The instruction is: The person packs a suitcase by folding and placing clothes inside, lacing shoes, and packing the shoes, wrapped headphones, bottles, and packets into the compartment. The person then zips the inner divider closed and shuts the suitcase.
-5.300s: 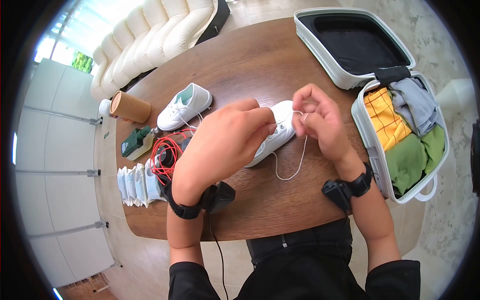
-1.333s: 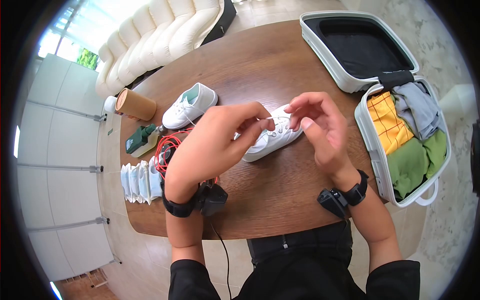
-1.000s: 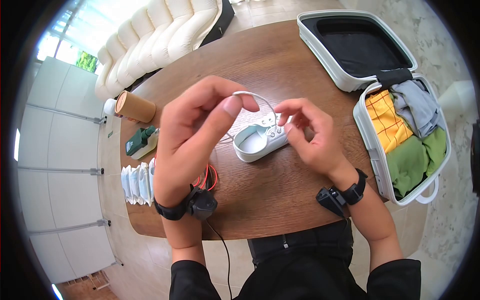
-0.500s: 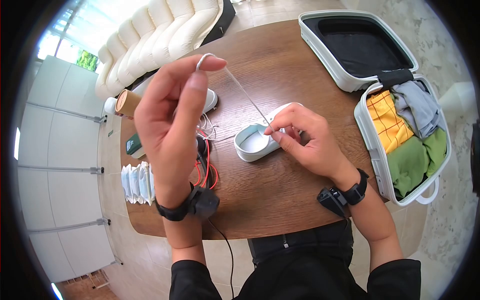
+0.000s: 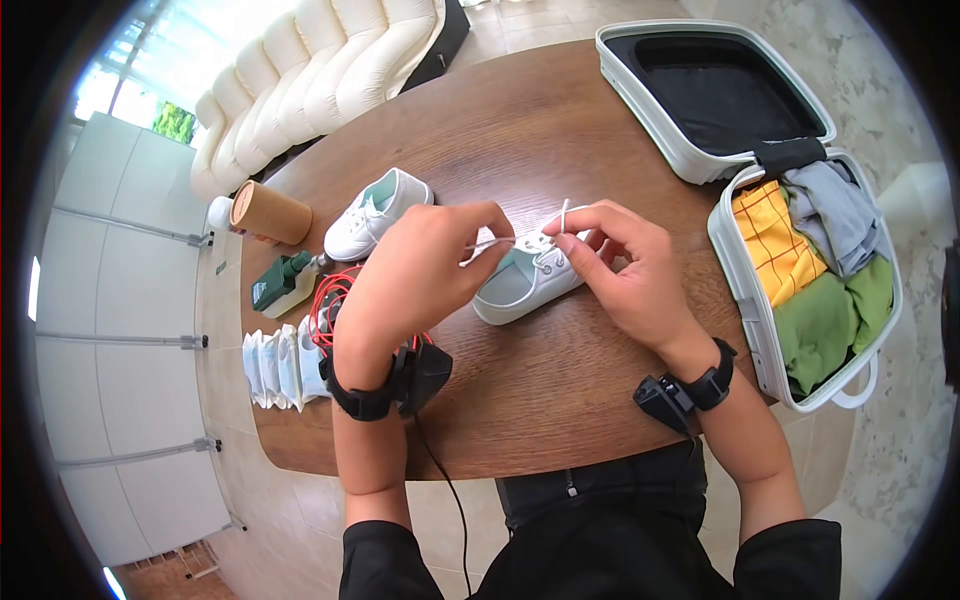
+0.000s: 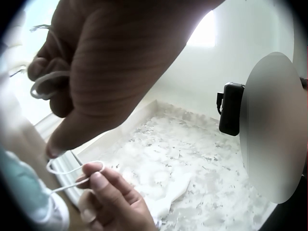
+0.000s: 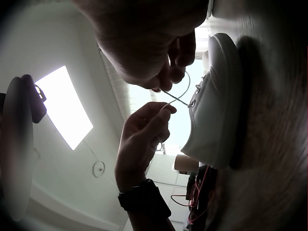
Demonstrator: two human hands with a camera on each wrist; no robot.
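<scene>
A white canvas sneaker (image 5: 525, 305) stands on the wooden table in front of me, its opening turned toward my left. My left hand (image 5: 425, 265) is above its opening, pinching one stretch of the white shoelace (image 5: 490, 243) between thumb and forefinger. Over the eyelets, my right hand (image 5: 635, 275) pinches the lace as well, and a small loop rises above its forefinger. In the right wrist view the lace (image 7: 179, 97) crosses between both hands and runs down to an eyelet of the shoe (image 7: 214, 106).
A second white sneaker (image 5: 365, 225) lies behind my left hand. Further left are a brown cylinder (image 5: 272, 212), a green bottle (image 5: 275, 288), red cable (image 5: 328, 295) and several pale packets (image 5: 280, 365). An open suitcase (image 5: 738, 250) with folded clothes is on the right.
My left hand pulled a lace up and to the left, drawing it taut, then came back down beside the shoe. My right hand stayed near the eyelets, and a small loop now shows at its fingertips.
</scene>
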